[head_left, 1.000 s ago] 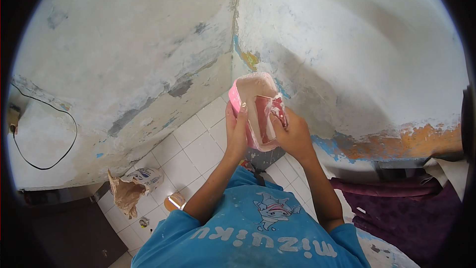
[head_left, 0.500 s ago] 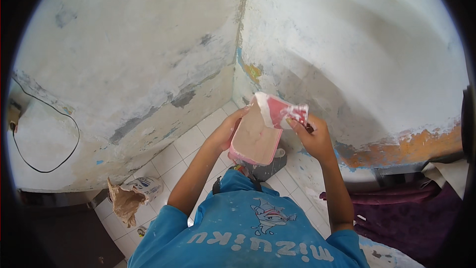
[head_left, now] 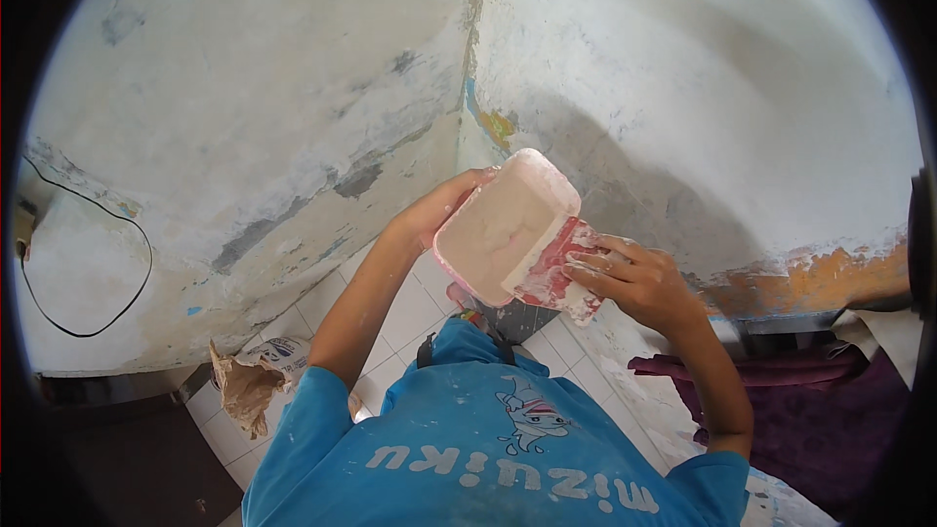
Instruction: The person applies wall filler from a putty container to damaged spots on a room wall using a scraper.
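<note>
My left hand (head_left: 451, 203) grips the left side of a pink rectangular tub (head_left: 457, 275), its fingers around the rim. Pale beige plaster paste (head_left: 498, 224) fills much of the tub, smooth at the left and ridged in the middle. In my right hand (head_left: 630, 278) is a flat red scraper (head_left: 551, 268), smeared white, with the fingers laid over its face. The scraper's straight edge rests over the tub's near right side, against the paste. White residue coats the tub's far inner wall.
Two patchy, peeling walls meet at a corner (head_left: 471, 59) ahead. A black cable (head_left: 146, 278) loops on the left wall. Below lie white floor tiles (head_left: 386, 327), a torn brown paper bag (head_left: 244, 390) at left and dark purple cloth (head_left: 800, 420) at right.
The scraper has moved from the tub's far right end to its near right side and turned. The tub has risen and tilted slightly, and its paste is now ridged.
</note>
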`<control>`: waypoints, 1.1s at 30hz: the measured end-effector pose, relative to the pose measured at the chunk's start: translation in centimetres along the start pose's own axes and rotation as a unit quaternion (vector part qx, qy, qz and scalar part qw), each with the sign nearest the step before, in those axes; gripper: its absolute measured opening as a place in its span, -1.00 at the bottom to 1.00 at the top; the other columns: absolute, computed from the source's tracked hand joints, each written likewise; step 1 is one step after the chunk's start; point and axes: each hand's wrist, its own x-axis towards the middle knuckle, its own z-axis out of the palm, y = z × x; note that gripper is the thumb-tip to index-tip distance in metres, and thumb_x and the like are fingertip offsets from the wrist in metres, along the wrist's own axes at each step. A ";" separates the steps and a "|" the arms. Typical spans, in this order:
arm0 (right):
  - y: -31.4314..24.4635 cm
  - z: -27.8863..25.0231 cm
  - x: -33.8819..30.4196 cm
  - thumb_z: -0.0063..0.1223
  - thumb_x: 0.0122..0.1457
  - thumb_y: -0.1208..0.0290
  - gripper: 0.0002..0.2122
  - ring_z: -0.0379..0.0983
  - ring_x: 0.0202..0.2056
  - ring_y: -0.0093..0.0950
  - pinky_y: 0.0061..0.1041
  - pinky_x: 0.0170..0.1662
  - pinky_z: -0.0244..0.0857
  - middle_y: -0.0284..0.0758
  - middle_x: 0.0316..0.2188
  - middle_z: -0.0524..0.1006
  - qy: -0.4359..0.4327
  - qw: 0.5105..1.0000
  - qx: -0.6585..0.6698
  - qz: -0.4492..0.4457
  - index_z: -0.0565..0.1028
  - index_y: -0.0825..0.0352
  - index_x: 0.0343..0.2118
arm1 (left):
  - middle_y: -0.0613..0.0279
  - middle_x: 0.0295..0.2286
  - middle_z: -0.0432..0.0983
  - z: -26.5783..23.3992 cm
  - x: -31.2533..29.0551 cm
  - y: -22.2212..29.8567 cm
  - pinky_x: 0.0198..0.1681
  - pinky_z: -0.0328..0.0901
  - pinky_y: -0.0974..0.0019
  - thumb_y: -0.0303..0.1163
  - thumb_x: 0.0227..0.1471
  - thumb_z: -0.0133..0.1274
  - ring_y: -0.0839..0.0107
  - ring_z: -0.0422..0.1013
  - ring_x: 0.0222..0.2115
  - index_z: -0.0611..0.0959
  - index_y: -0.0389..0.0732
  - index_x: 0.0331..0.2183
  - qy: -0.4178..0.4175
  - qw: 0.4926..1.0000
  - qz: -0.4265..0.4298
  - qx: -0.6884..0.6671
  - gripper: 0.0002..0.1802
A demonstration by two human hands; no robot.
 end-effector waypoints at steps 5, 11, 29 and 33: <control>0.3 -1.9 -0.8 0.25 0.07 0.40 -0.66 0.59 0.01 -0.37 -0.48 -0.16 0.55 -0.48 -0.11 0.69 0.003 1.000 0.009 0.001 0.65 0.03 -0.03 | 0.03 0.01 0.53 0.4 -0.3 -0.7 0.05 0.41 0.22 0.05 0.26 -0.03 0.30 0.52 -0.04 0.53 -0.24 0.13 0.019 1.000 0.010 0.010 -0.38; -0.1 0.0 -2.1 0.17 0.25 0.45 -0.83 0.56 -0.36 -0.56 -0.58 -0.37 0.44 -0.41 -0.34 0.65 0.124 0.919 0.282 0.245 0.63 0.25 -0.12 | 0.03 0.03 0.52 2.0 -1.1 -1.2 0.07 0.41 0.20 -0.01 0.32 -0.10 0.30 0.51 -0.03 0.52 -0.23 0.14 0.018 0.999 0.022 -0.018 -0.43; 2.7 -1.1 -1.7 0.08 0.33 0.31 -0.78 0.43 -0.54 -0.45 -0.45 -0.36 0.32 -0.34 -0.50 0.50 0.107 0.866 0.286 0.396 0.46 0.41 -0.21 | 0.00 0.00 0.50 2.0 0.0 -1.7 0.09 0.33 0.26 -0.01 0.25 0.00 0.30 0.46 0.00 0.43 -0.40 0.18 0.006 0.982 0.070 0.174 -0.30; 2.8 -3.0 1.6 0.12 0.23 0.32 -0.79 0.49 -0.42 -0.13 -0.30 -0.33 0.33 -0.09 -0.45 0.56 -0.025 0.894 0.180 0.410 0.50 0.36 -0.20 | -0.01 0.02 0.49 3.4 0.0 -0.2 0.12 0.31 0.25 0.00 0.24 0.02 0.29 0.44 0.03 0.40 -0.39 0.22 -0.005 0.962 0.042 0.269 -0.26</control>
